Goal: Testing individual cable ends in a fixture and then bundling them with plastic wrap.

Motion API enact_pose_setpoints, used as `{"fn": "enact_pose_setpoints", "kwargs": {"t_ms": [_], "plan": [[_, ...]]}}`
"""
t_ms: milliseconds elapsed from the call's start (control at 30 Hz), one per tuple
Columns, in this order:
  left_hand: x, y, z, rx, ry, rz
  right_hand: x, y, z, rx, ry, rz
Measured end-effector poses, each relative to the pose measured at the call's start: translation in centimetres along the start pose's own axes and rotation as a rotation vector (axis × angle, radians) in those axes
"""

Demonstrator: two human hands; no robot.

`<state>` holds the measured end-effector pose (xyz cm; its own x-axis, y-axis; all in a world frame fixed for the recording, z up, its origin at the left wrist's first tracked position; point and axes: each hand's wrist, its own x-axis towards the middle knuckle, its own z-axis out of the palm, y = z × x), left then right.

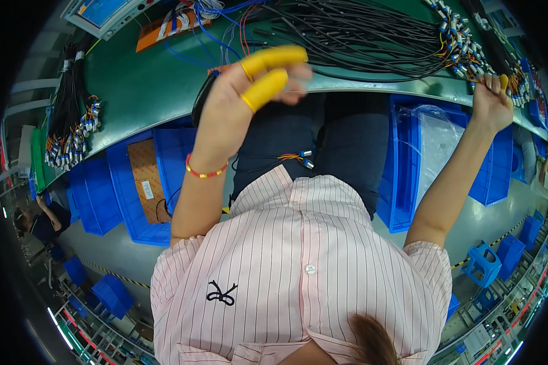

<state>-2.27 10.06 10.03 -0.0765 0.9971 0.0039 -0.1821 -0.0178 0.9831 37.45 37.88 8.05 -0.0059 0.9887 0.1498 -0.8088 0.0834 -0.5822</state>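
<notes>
My left hand [249,91], with yellow finger cots on thumb and index finger, is raised over the table's front edge. Those two fingers are stretched and apart; the others are curled and blurred. My right hand [492,104] is closed at the right end of the bench, against a pile of silver cable connectors [460,45] with orange and yellow wires. What its fingers pinch is too small to make out. Many black cables [359,39] run from that pile along the bench. Two loose connectors [306,159] on thin black cables lie on my lap.
On the green table [134,91] stand a screen device [103,15] and an orange board [164,33] with blue wires. Another cable bundle [70,115] hangs at the left edge. Blue bins [122,188] stand below on the left; a bin [402,176] with clear plastic is on the right.
</notes>
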Motion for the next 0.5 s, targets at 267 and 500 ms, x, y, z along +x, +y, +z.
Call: {"fn": "enact_pose_setpoints", "kwargs": {"t_ms": [267,500], "plan": [[-9.1,-9.2,-0.3,0.992,-0.040,-0.135,6.4,4.5,-0.7,-0.111,-0.057,-0.031],[-9.2,-11.2,0.4,1.207,-0.111,-0.045,6.8,9.7,1.9,-0.824,-0.009,-0.304]]}}
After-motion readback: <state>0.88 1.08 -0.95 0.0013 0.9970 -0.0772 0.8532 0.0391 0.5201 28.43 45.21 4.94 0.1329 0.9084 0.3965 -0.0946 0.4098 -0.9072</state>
